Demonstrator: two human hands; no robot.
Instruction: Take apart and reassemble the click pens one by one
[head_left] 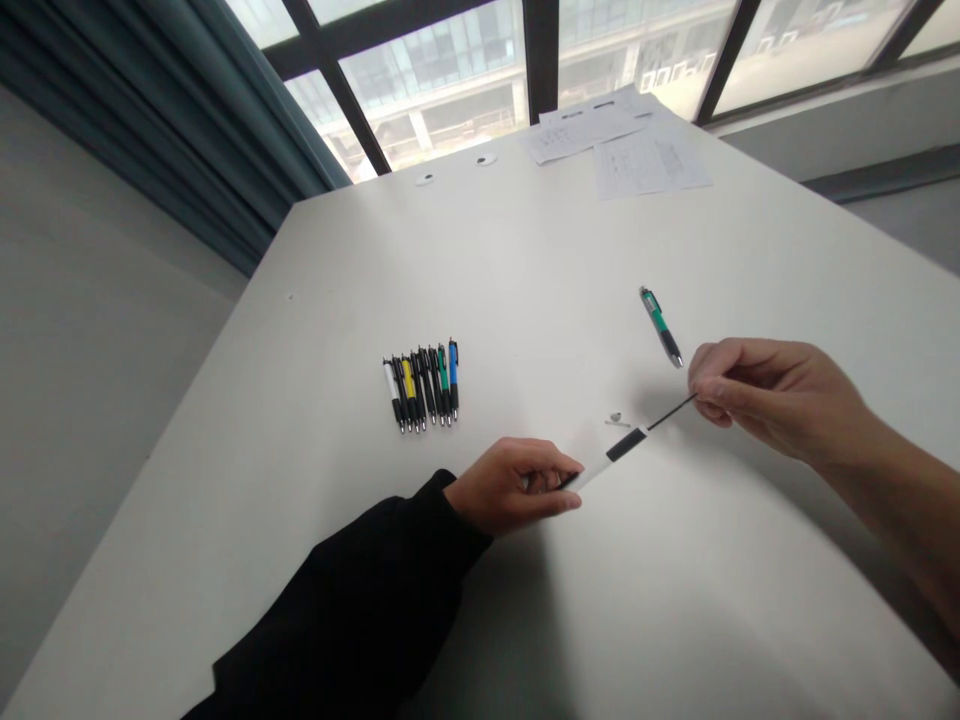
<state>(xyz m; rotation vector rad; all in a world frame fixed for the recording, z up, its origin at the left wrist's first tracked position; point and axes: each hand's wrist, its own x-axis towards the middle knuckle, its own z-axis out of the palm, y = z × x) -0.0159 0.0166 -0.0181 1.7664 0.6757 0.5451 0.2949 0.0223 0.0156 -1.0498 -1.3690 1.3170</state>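
My left hand (521,487) pinches the rear of a white pen barrel (598,472) with a black grip section. Out of the barrel's front end runs a thin dark ink refill (670,412), whose far end is closed between the thumb and fingers of my right hand (765,395). The refill lies in line with the barrel, partly inside it as far as I can see. Just behind the barrel, small silvery pen parts (616,420) rest on the table. A green pen (661,326) with a black grip lies beyond my right hand.
On the white table (495,270), several pens (424,385) in white, black, yellow, green and blue lie side by side left of my hands. Papers (652,165) lie at the far edge near the window. Two round cable-hole covers (487,160) sit along that edge.
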